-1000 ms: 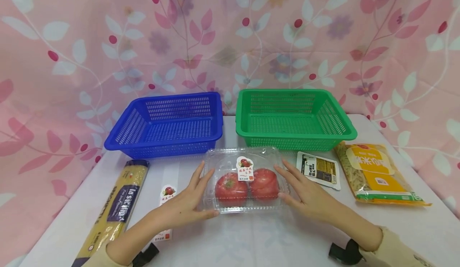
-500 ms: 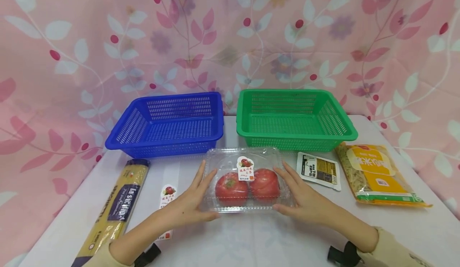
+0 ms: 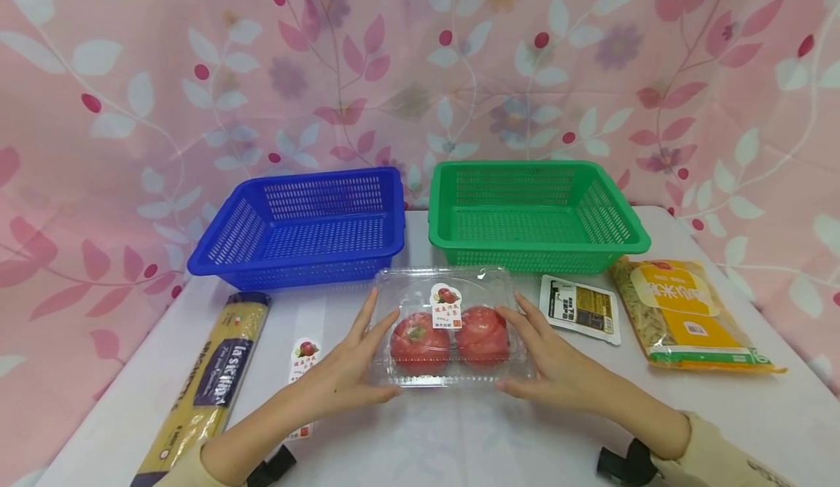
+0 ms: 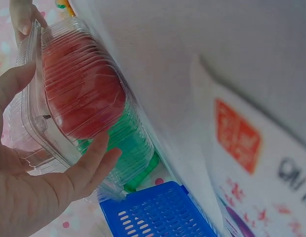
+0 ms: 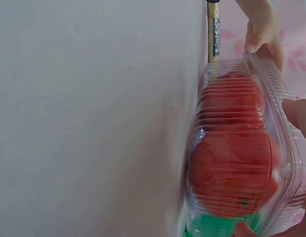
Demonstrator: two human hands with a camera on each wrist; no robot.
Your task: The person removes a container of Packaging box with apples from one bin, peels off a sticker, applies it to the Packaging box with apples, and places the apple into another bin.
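Note:
A clear plastic clamshell box [image 3: 420,290] with two red tomatoes [image 3: 483,335] inside and a fruit sticker [image 3: 447,306] on its lid is at the middle of the white table. My left hand [image 3: 341,378] holds its left side, thumb toward the front corner and fingers along the side. At the opposite side my right hand [image 3: 558,370] grips it the same way, thumb by the front rim. In the left wrist view, the left thumb [image 4: 19,84] rests by the box's seam. The right wrist view shows the tomatoes [image 5: 234,170] through the ribbed wall.
Behind the box stand a blue basket [image 3: 308,272] and a green basket [image 3: 525,257]. A spaghetti pack [image 3: 210,378] and a sticker strip [image 3: 305,359] lie left. At right are a small flat pouch [image 3: 580,310] and a yellow food bag [image 3: 689,316].
My right thumb has come down from the box's side to its front rim, and the right fingers have shifted slightly inward. The left hand and the box stay nearly still.

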